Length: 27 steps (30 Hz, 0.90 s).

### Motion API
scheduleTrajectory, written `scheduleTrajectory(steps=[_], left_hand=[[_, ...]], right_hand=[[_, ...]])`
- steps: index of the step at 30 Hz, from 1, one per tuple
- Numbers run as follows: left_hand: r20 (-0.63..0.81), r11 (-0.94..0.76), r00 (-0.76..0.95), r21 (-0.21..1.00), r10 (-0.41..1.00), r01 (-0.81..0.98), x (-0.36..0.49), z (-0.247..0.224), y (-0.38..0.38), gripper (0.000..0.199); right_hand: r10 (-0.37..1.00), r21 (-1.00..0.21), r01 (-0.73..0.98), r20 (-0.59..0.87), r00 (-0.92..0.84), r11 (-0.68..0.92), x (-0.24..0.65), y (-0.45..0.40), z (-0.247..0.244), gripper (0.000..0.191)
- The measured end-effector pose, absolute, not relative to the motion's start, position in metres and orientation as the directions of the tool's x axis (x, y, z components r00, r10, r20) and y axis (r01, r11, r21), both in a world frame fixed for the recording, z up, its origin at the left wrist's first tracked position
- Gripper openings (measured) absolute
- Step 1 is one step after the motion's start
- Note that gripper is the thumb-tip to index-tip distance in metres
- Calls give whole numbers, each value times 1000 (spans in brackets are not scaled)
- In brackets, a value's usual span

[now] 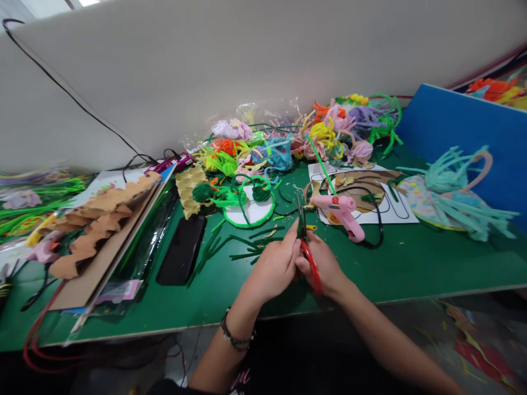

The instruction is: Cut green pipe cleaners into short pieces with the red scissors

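Note:
My right hand (325, 263) is closed on a pair of scissors (310, 263) with red handles, blades pointing up and away from me. Beside the blades, my left hand (274, 266) is closed with its fingertips together, close against the right hand. Something dark green shows at those fingertips, too small to make out. Cut dark green pipe cleaners (247, 255) lie just left of my hands. Behind them rests a white disc (260, 211) edged in bright green, with green pipe-cleaner shapes on it. A pink glue gun (343, 214) lies to the right, a green stick in its back end.
A black phone (181, 252) and stacked cardboard (99, 252) lie left. Colourful pipe-cleaner pieces (280, 151) are heaped along the wall. At right, a turquoise pipe-cleaner piece (448, 181) sits before a blue board (461, 126). The glue gun's black cord (381, 230) loops over white paper (401, 211).

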<state>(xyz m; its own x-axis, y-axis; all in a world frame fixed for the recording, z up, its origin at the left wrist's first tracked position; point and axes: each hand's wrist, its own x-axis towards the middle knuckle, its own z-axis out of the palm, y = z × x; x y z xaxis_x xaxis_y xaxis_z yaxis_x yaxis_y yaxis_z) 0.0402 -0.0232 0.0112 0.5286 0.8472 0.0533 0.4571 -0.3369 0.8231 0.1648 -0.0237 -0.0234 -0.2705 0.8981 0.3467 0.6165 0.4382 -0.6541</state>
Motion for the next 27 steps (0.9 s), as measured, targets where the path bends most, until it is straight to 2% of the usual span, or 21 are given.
scheduleTrajectory(steps=[5, 15, 21, 27], left_hand=[[38, -315, 567, 861, 823, 399, 42, 7, -26, 51], [29, -247, 506, 896, 862, 370, 38, 6, -32, 48], [122, -319, 381, 798, 916, 511, 37, 11, -36, 48], [73, -306, 440, 818, 895, 487, 35, 10, -40, 48]], right_hand=[[907, -641, 647, 359, -221, 412, 166, -23, -26, 70], [888, -647, 610, 363, -281, 458, 166, -24, -24, 66], [848, -516, 680, 402, -345, 521, 163, -31, -22, 68], [855, -539, 670, 399, -332, 512, 162, -36, -20, 68]])
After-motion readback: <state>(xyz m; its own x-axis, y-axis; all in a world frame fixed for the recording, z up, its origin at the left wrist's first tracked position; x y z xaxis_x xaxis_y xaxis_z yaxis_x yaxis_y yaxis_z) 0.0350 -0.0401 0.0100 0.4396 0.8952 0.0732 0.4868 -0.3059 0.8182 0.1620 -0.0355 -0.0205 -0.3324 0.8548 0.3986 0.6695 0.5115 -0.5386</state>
